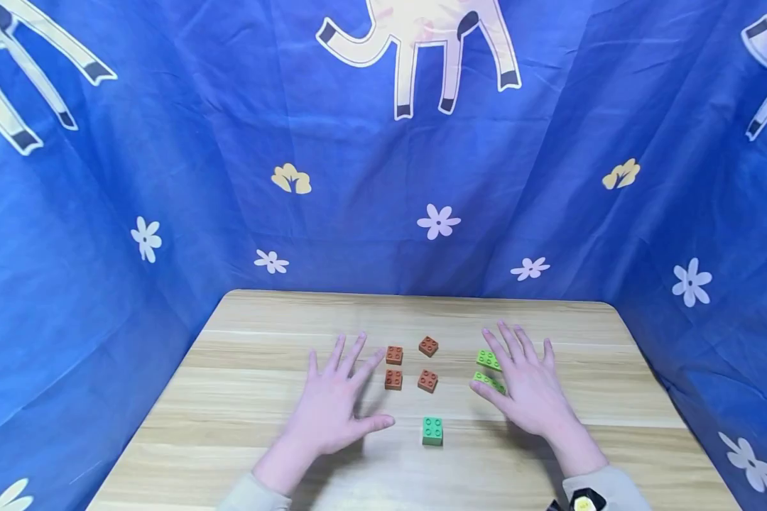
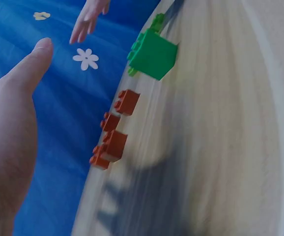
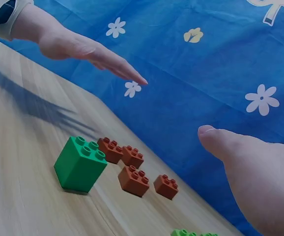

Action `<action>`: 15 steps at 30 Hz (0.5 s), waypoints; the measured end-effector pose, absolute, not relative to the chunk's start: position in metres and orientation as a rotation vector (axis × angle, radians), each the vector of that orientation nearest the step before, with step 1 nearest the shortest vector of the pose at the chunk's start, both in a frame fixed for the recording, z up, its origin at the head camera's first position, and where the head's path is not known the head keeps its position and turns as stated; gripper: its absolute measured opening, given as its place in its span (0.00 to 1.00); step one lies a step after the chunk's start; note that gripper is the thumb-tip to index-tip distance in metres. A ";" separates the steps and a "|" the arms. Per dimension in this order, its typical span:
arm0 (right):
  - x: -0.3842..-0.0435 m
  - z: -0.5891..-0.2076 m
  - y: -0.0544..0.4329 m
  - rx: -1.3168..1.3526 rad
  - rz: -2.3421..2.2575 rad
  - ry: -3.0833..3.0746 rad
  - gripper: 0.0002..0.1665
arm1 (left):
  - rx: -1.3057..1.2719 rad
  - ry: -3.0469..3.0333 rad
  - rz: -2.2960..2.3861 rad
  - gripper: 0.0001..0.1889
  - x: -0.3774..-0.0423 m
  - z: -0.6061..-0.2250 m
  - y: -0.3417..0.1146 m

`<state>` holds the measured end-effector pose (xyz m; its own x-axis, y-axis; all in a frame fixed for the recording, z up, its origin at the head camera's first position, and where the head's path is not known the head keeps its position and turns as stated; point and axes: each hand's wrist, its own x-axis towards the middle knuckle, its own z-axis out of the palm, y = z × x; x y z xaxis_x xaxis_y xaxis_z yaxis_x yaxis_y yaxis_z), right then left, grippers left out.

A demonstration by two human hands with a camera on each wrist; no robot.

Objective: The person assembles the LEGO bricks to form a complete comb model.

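My left hand point(image 1: 334, 409) is raised over the table with its fingers spread, left of several brown toy bricks point(image 1: 393, 380). Nothing is in it. My right hand point(image 1: 532, 387), its fingers also spread, hovers at the right and partly covers two lime green bricks point(image 1: 488, 360) in the head view. Between the hands, nearer to me, stands a taller green brick point(image 1: 432, 431) with its studs up. In the right wrist view the green brick point(image 3: 80, 164) stands in front of the brown bricks point(image 3: 134, 181).
The wooden table point(image 1: 230, 397) has rounded far corners. A blue cloth point(image 1: 358, 213) with flowers and animal figures hangs behind it and along both sides. A dark wrist device point(image 1: 581, 499) sits at my right sleeve.
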<state>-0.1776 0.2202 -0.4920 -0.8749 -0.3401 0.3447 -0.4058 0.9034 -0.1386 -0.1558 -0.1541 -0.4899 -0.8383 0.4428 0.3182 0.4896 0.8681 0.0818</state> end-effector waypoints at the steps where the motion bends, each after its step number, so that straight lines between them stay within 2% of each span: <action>1: -0.179 -0.493 0.219 0.562 0.299 -2.753 0.57 | -0.710 -2.749 -0.234 0.58 -0.155 -0.491 -0.152; 15: -0.185 -0.499 0.197 0.631 0.356 -2.769 0.57 | -0.804 -2.726 -0.248 0.58 -0.146 -0.508 -0.132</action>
<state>-0.1854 0.1971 -0.4993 -0.8661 -0.3838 0.3203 -0.4523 0.8744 -0.1755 -0.1457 -0.1322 -0.5076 -0.8033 0.5024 0.3200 0.5519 0.8298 0.0828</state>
